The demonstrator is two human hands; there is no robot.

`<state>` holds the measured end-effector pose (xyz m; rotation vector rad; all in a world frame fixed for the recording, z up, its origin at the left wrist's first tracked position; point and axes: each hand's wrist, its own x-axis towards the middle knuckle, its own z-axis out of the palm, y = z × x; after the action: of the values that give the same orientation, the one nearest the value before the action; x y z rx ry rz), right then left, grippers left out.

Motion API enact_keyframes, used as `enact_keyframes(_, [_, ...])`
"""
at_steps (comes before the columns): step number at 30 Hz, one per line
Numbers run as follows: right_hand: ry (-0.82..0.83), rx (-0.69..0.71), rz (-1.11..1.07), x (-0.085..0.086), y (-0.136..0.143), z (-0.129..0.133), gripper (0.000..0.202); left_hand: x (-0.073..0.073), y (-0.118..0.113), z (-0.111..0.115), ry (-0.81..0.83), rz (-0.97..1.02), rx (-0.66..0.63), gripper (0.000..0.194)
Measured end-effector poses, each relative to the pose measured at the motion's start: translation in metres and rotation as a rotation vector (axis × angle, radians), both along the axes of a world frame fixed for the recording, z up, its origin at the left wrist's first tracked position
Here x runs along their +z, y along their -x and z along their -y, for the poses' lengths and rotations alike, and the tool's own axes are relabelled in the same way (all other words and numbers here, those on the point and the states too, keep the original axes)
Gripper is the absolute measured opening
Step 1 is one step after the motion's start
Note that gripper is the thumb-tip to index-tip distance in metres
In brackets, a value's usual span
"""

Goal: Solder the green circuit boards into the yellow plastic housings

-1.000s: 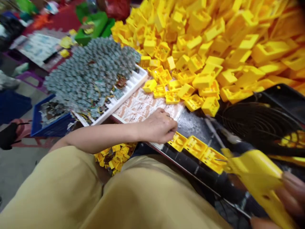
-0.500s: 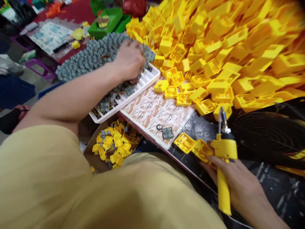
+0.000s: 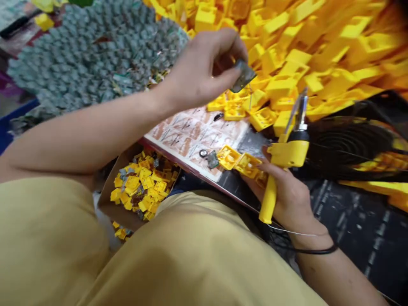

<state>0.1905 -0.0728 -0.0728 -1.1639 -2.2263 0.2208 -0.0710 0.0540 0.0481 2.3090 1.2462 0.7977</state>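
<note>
Between the thumb and fingers of my left hand (image 3: 210,70) is a small dark circuit board (image 3: 243,76), held above the work surface. My right hand (image 3: 287,191) grips a yellow soldering gun (image 3: 288,153), its metal tip pointing up and away. The same hand's fingers also touch a pair of yellow plastic casings (image 3: 239,160) with their hollow sides up. Just left of these casings lie another small board (image 3: 212,160) and a round metal-rimmed part (image 3: 203,153) on the patterned sheet (image 3: 191,131).
A big heap of yellow casings (image 3: 287,63) fills the back right. Many grey-green parts (image 3: 95,59) are piled at the left. Below the table edge stands a cardboard box (image 3: 106,195) of yellow pieces. A black fan-like grille (image 3: 350,140) is at the right.
My left hand has come away from the grey-green pile to the right, now with a board in it. The view has shifted, and the white tray is no longer visible.
</note>
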Motion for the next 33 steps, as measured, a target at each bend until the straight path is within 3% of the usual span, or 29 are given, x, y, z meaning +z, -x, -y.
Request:
enact_keyframes(2, [-0.039,0.038,0.024,0.005,-0.003,0.0,0.042,-0.02,-0.003,0.02,-0.119,-0.005,-0.098,0.025])
enact_keyframes(5, [-0.094,0.056,0.02,0.015,-0.011,0.007,0.045,-0.053,0.001,0.052,-0.175,-0.227,-0.237,0.023])
enact_keyframes(7, [-0.15,0.033,-0.019,0.024,-0.017,0.014,0.043,-0.066,0.006,0.067,-0.202,-0.314,-0.316,0.023])
enact_keyframes(9, [-0.183,0.01,-0.072,0.033,-0.022,0.021,0.035,-0.065,0.009,0.072,-0.214,-0.325,-0.313,0.023])
enact_keyframes(13, [-0.15,-0.027,-0.121,0.042,-0.028,0.026,0.03,-0.042,-0.007,0.061,-0.148,-0.33,-0.243,0.022])
enact_keyframes(16, [-0.077,-0.043,-0.1,0.035,-0.024,0.023,0.037,-0.031,-0.032,0.05,-0.136,-0.553,-0.356,0.021])
enact_keyframes(19, [-0.031,0.025,-0.058,0.026,-0.019,0.017,0.043,-0.031,-0.054,0.045,-0.176,-0.855,-0.502,0.014])
enact_keyframes(22, [-0.014,0.055,-0.023,0.02,-0.013,0.012,0.042,-0.03,-0.061,0.04,-0.189,-1.002,-0.577,0.017])
enact_keyframes(24, [-0.025,0.049,-0.016,0.017,-0.008,0.01,0.039,-0.027,-0.056,0.034,-0.168,-0.946,-0.561,0.016])
enact_keyframes(27, [-0.051,0.021,-0.03,0.017,0.001,0.007,0.038,-0.028,-0.046,0.029,-0.056,-0.677,-0.533,0.015])
enact_keyframes(30, [-0.117,-0.046,-0.087,0.024,0.005,0.006,0.037,-0.04,-0.04,0.033,0.013,-0.525,-0.48,0.018])
enact_keyframes(33, [-0.182,-0.105,-0.169,0.041,-0.005,0.015,0.027,-0.055,-0.042,0.04,-0.051,-0.508,-0.4,0.019])
